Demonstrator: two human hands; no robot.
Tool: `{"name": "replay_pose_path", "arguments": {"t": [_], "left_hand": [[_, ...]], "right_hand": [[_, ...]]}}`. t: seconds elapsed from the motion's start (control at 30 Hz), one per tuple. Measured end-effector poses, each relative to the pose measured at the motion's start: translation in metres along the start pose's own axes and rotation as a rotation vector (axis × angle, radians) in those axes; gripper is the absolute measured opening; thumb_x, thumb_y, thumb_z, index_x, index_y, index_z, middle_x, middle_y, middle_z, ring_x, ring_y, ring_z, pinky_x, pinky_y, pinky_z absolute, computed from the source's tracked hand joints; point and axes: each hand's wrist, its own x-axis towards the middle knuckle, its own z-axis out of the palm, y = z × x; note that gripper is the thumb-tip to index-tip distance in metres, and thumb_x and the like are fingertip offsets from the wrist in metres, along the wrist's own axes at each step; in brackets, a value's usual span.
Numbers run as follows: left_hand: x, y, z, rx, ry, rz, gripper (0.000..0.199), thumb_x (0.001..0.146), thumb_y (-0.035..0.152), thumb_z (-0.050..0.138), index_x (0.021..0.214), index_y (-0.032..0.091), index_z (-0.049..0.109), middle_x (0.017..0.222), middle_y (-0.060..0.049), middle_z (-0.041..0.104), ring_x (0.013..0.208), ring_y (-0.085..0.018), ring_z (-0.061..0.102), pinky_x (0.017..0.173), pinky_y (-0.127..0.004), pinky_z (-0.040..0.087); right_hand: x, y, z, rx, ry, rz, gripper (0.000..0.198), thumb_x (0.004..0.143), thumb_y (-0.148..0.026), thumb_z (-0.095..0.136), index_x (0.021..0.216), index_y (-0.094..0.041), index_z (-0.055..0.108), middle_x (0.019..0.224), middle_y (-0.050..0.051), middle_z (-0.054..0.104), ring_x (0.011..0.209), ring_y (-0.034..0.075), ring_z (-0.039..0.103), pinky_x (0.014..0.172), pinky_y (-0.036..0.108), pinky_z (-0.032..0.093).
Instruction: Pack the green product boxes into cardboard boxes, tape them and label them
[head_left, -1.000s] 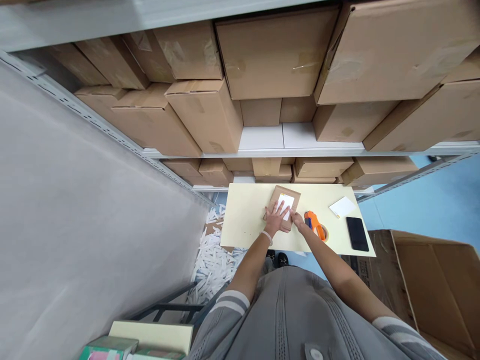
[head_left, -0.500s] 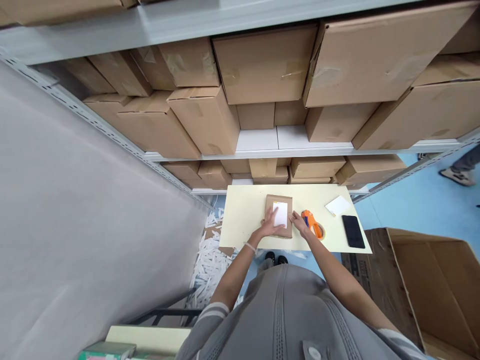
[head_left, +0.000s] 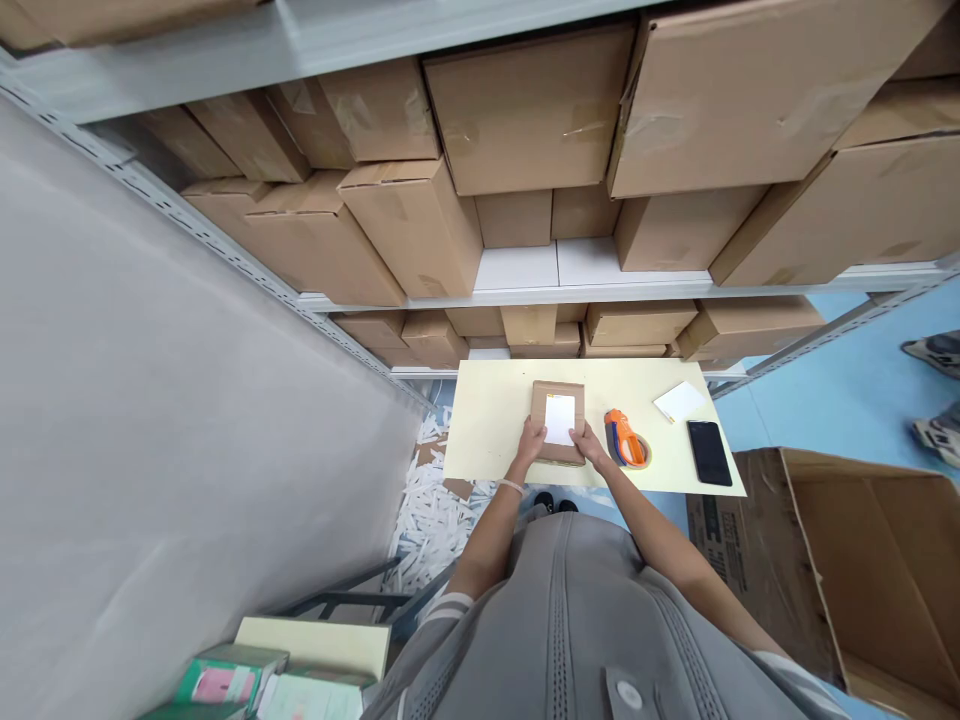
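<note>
A small flat cardboard box (head_left: 559, 388) with a white label (head_left: 559, 420) on its top face is on the pale yellow table (head_left: 487, 420). My left hand (head_left: 532, 441) grips the box's left edge, its thumb lying on top near the label. On the opposite edge, my right hand (head_left: 589, 443) holds the box the same way, thumb at the label's lower right corner. Just right of that hand lies an orange tape dispenser (head_left: 625, 438) with a roll of tape in it.
A stack of white labels (head_left: 679, 402) and a black phone (head_left: 709, 452) lie on the table's right side. Shelves (head_left: 525, 296) full of cardboard boxes stand behind. A big open carton (head_left: 862, 560) is at right, paper shreds (head_left: 431, 520) at left. Someone's shoes (head_left: 937, 435) show far right.
My left hand has slid off the label to the box's left edge. My right hand now grips the right edge, its thumb on top.
</note>
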Motion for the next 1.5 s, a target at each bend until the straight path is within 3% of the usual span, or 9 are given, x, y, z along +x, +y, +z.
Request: {"name": "replay_pose_path", "arguments": {"t": [0.23,0.4,0.53,0.7,0.8,0.87,1.03,1.33,1.5], "left_hand": [[-0.003,0.003,0.001,0.021,0.034,-0.013,0.063,0.092,0.025,0.048,0.150,0.011,0.029,0.140,-0.017,0.057,0.129,-0.024,0.056,0.110,-0.038,0.044],[-0.009,0.004,0.007,0.051,0.061,-0.045,0.066,0.093,0.031,0.051,0.151,0.009,0.028,0.143,-0.019,0.054,0.133,-0.027,0.052,0.112,-0.039,0.042],[-0.010,0.001,0.008,0.084,0.066,-0.065,0.063,0.094,0.031,0.048,0.151,0.011,0.029,0.142,-0.017,0.054,0.133,-0.025,0.053,0.113,-0.036,0.041],[-0.012,0.004,0.012,0.129,0.103,-0.107,0.066,0.095,0.029,0.043,0.154,0.008,0.021,0.155,-0.022,0.037,0.143,-0.028,0.039,0.117,-0.043,0.034],[-0.023,0.013,0.025,0.268,0.194,-0.038,0.068,0.095,0.031,0.039,0.157,0.014,0.017,0.165,-0.015,0.010,0.153,-0.029,0.007,0.122,-0.054,0.019],[-0.034,0.021,0.037,0.408,0.212,0.051,0.067,0.096,0.035,0.038,0.158,0.019,0.019,0.166,-0.009,0.006,0.153,-0.027,-0.004,0.122,-0.058,0.008],[-0.051,0.030,0.065,0.529,0.142,0.062,0.067,0.095,0.043,0.042,0.157,0.024,0.025,0.165,-0.009,0.015,0.153,-0.029,0.003,0.121,-0.058,-0.005],[-0.050,0.021,0.070,0.637,0.167,0.086,0.066,0.098,0.046,0.037,0.158,0.027,0.019,0.166,-0.006,0.012,0.153,-0.031,0.005,0.121,-0.060,0.000],[-0.050,0.022,0.073,0.718,0.164,0.078,0.065,0.099,0.048,0.033,0.158,0.025,0.017,0.166,-0.007,0.009,0.153,-0.030,0.004,0.121,-0.060,0.001]], "right_hand": [[-0.012,0.014,-0.014,-0.025,0.067,0.030,0.058,0.084,-0.044,0.053,0.133,-0.013,0.053,0.137,0.016,0.058,0.122,0.028,0.058,0.106,0.040,0.043],[-0.034,0.060,-0.081,-0.093,0.365,-0.046,0.065,0.086,-0.051,0.046,0.136,-0.010,0.050,0.139,0.019,0.056,0.128,0.029,0.052,0.109,0.043,0.039],[-0.048,0.107,-0.151,-0.264,0.614,0.241,0.075,0.082,-0.053,0.053,0.140,-0.006,0.045,0.140,0.024,0.051,0.130,0.034,0.049,0.110,0.044,0.038],[-0.042,0.132,-0.200,-0.370,0.607,0.566,0.082,0.080,-0.055,0.059,0.145,-0.010,0.041,0.146,0.027,0.042,0.130,0.040,0.049,0.105,0.049,0.041],[-0.030,0.135,-0.208,-0.428,0.550,0.626,0.085,0.079,-0.055,0.061,0.146,-0.009,0.038,0.145,0.028,0.041,0.133,0.040,0.046,0.106,0.050,0.039],[-0.023,0.139,-0.211,-0.485,0.536,0.643,0.088,0.078,-0.056,0.062,0.147,-0.007,0.035,0.144,0.029,0.041,0.135,0.041,0.042,0.107,0.052,0.036],[-0.006,0.152,-0.225,-0.564,0.502,0.648,0.094,0.078,-0.056,0.064,0.149,-0.005,0.028,0.145,0.032,0.038,0.137,0.040,0.038,0.108,0.053,0.033],[0.017,0.156,-0.235,-0.729,0.455,0.444,0.088,0.076,-0.055,0.064,0.142,-0.004,0.034,0.139,0.031,0.040,0.133,0.042,0.037,0.104,0.053,0.036],[0.004,0.162,-0.234,-0.694,0.476,0.392,0.085,0.083,-0.056,0.055,0.147,-0.004,0.031,0.135,0.029,0.044,0.127,0.041,0.044,0.101,0.051,0.039]]}}
